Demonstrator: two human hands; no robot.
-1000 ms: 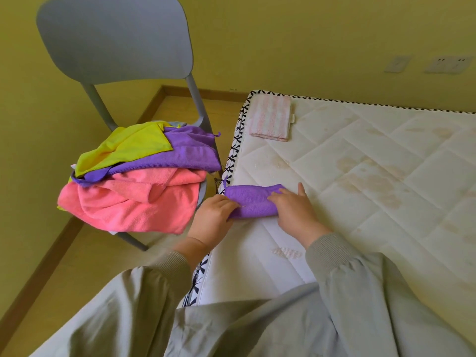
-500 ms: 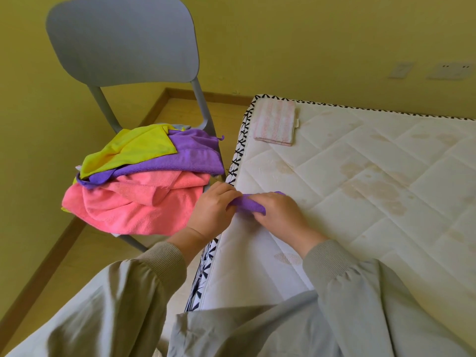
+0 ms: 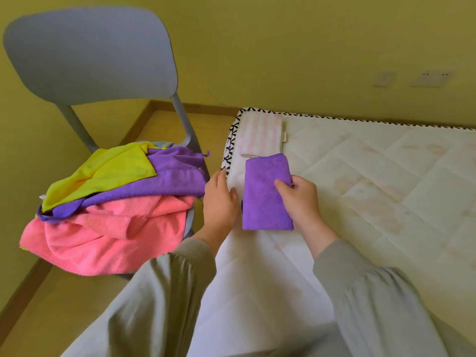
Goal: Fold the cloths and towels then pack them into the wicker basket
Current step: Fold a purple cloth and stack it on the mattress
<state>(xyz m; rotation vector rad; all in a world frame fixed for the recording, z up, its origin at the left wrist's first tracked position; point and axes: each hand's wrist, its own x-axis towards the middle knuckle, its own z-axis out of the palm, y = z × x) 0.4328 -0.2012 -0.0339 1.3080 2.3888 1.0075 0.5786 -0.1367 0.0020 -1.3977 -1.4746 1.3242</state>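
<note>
A small folded purple cloth (image 3: 265, 191) is held over the mattress near its left edge. My right hand (image 3: 300, 199) grips the cloth's right side, thumb on top. My left hand (image 3: 220, 202) is just left of the cloth, fingers relaxed, holding nothing. A folded pink-striped towel (image 3: 260, 135) lies at the mattress's far left corner. On the chair seat lies an unfolded pile: a yellow cloth (image 3: 108, 173), a purple towel (image 3: 164, 181) and a pink towel (image 3: 108, 233). No wicker basket is in view.
The grey chair (image 3: 90, 55) stands left of the white quilted mattress (image 3: 386, 181). The mattress has a black-and-white patterned edge (image 3: 229, 148). Yellow walls with sockets (image 3: 432, 78) lie behind. Wooden floor (image 3: 51, 305) shows at the lower left.
The purple cloth has been folded smaller and turned lengthwise. My right hand now grips it alone; my left hand has let go and drawn a little to the left.
</note>
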